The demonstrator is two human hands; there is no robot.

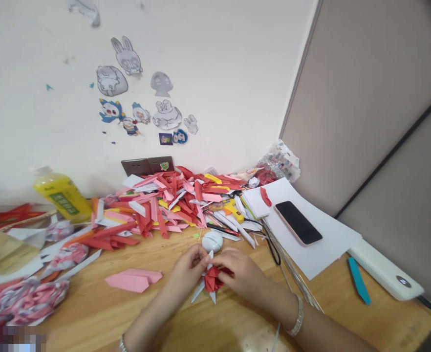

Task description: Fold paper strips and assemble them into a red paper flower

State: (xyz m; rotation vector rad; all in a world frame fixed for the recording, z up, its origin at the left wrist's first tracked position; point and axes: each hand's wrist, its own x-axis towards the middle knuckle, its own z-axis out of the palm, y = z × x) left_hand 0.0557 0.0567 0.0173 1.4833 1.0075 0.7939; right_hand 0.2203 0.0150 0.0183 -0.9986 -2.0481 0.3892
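A folded paper flower (212,280), red in the middle with pointed white pieces around it, is held low over the wooden table (171,322). My left hand (191,264) pinches a white point at its far side between thumb and fingers. From the other side, my right hand (239,268) closes its fingers at the same white point and over the red part, hiding some of it. Just beyond my fingertips sits a rounded white object (212,240). Pink folded paper strips (134,280) lie to the left of my left hand.
A heap of red, pink, white and yellow folded strips (164,200) spreads along the wall. A yellow glue gun (233,210) lies at its right. A phone (298,223) rests on white sheets (311,264). A yellow bottle (62,195) stands left; a teal strip (358,281) lies right.
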